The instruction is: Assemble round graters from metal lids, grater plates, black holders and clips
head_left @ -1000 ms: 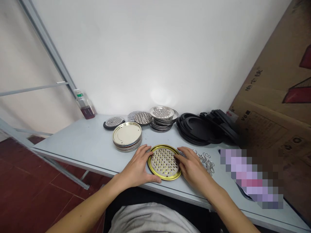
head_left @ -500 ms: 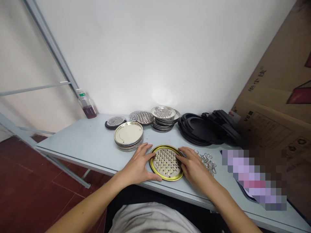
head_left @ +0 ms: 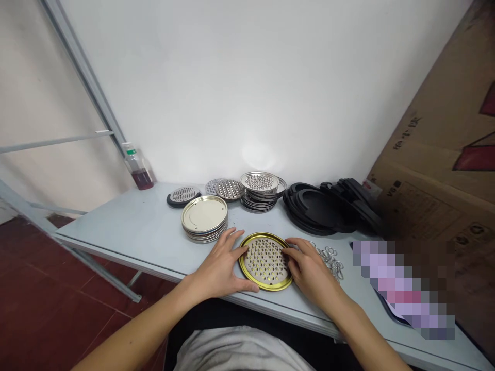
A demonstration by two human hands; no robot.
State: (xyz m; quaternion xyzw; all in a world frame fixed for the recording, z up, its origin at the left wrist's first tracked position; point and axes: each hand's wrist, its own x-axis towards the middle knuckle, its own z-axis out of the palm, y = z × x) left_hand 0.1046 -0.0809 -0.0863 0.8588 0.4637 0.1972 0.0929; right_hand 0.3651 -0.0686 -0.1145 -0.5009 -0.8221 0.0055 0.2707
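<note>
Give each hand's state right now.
Left hand: open, fingers on the gold-rimmed perforated disc.
Right hand: fingers curled over the disc's edge; grip unclear.

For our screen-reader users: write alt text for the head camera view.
The left hand and right hand rest on a gold-rimmed perforated disc on a pale table. Nearby lie a stack of metal lids, small wire rings and black rings.

A pale grey table is backed by a white wall. Dark red floor tiles are seen below, and a large cardboard box is seen at the right.
</note>
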